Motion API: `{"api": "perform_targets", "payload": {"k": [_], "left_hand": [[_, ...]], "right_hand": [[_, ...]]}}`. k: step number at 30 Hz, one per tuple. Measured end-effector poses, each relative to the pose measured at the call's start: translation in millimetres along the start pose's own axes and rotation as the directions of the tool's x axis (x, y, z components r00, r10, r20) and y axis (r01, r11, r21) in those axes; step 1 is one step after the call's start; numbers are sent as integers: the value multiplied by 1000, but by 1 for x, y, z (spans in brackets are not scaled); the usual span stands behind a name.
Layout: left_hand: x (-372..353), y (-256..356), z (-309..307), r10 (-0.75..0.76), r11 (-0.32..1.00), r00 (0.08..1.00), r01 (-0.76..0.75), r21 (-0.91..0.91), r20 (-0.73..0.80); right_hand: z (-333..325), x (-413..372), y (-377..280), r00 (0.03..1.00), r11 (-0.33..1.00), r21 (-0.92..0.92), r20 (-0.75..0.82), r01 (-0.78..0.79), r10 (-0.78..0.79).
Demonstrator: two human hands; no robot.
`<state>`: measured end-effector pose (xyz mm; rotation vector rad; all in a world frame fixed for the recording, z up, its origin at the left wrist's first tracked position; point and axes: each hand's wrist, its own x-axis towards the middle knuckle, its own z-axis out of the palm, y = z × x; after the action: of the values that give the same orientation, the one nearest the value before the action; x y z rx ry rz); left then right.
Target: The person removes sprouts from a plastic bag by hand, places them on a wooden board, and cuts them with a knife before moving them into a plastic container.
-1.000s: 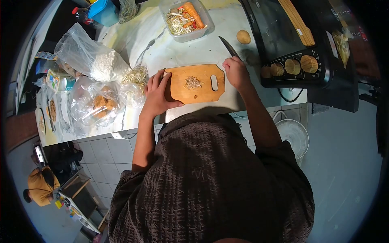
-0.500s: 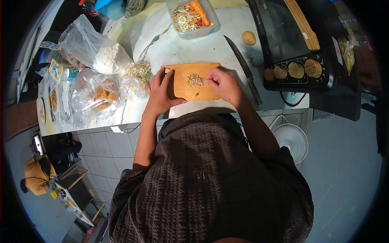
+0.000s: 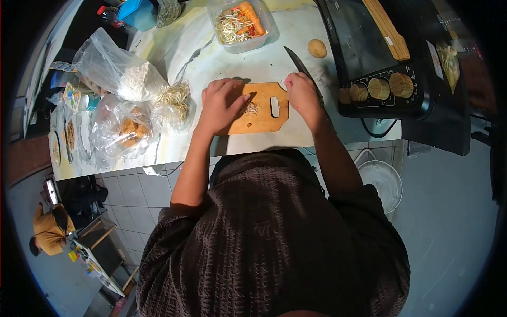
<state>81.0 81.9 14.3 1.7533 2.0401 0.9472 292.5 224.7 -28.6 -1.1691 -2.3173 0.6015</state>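
Note:
A wooden cutting board (image 3: 264, 124) with a handle slot lies on the counter in front of me. Finely chopped pale bits (image 3: 250, 108) form a small pile on it, and one small brown piece (image 3: 249, 125) rests nearer its front edge. My left hand (image 3: 217, 105) covers the board's left part, thumb apart from the fingers and reaching to the pile. Just past the board's right end is my right hand (image 3: 303, 96), fingers curled closed; whatever they may hold is hidden. Beside that hand lies a dark knife (image 3: 297, 61), its handle partly behind my wrist.
At the back stands a plastic container (image 3: 240, 45) of bean sprouts and carrot. A potato (image 3: 317, 48) sits near a black stove (image 3: 380, 87) on the right. Plastic bags of food (image 3: 124, 129) crowd the left. Far left, a person in a yellow top (image 3: 50, 232) is visible.
My right hand has moved right, off the chopped pile, uncovering the board's handle slot. My left hand has shifted right and its thumb now reaches the pile.

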Motion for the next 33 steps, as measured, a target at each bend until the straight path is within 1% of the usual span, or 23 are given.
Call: {"api": "perform_targets", "payload": {"k": [1,3,6,7,8,9,10,12,13,14,16,19,21,22,24,29,31,32,33], "left_hand": [[6,1,7,28,999,999,-28,40,-14],[22,5,20,46,997,999,-45,56,-8],[47,16,44,75,995,997,-73,71,-33],[54,20,51,28,993,1000,-29,112,10],[60,24,59,-21,988,999,14,153,49],[64,32,64,-50,990,997,42,136,57],[68,39,68,-46,990,997,38,137,60],[74,53,72,-213,942,963,158,297,166],[73,54,78,-202,938,971,155,310,126],[73,56,81,-195,940,972,146,308,134],[75,59,86,-260,904,960,204,375,105],[77,65,88,-264,896,960,207,392,97],[78,61,92,-251,899,963,195,393,95],[79,59,95,-237,901,967,184,392,91],[78,55,97,-222,901,969,161,403,108],[77,48,97,-182,908,974,116,404,131],[73,45,85,-174,945,982,144,294,78],[69,43,78,-178,944,981,149,294,75],[64,41,68,-162,951,986,146,273,36]], "right_hand": [[4,-3,0,1000,1000,0,-1,-5,5],[9,-8,-1,995,992,-87,8,-95,96],[-1,-20,-5,998,997,-32,-22,-64,64],[-6,-23,-5,998,997,-32,-23,-66,65],[-13,-27,-3,995,998,-16,-70,-65,64],[-20,-30,-2,991,998,0,-118,-65,65],[-27,-35,-2,990,998,0,-121,-68,68],[-40,-44,-1,983,991,84,-142,-103,114],[-41,-46,2,981,991,82,-149,-109,121],[-43,-48,4,980,985,114,-134,-129,144],[-43,-50,8,977,978,143,-123,-154,172],[-34,-38,14,983,982,150,-124,-115,134],[-28,-28,17,994,970,232,-61,-72,89],[-26,-24,17,994,970,234,-61,-73,89],[-22,-19,18,1000,982,186,-14,-14,17],[-16,-14,17,999,985,173,39,-2,-5],[-17,-14,14,998,983,182,57,-3,-7],[-18,-14,12,998,988,154,70,0,-11],[-18,-13,10,997,992,126,81,4,-14]]}}
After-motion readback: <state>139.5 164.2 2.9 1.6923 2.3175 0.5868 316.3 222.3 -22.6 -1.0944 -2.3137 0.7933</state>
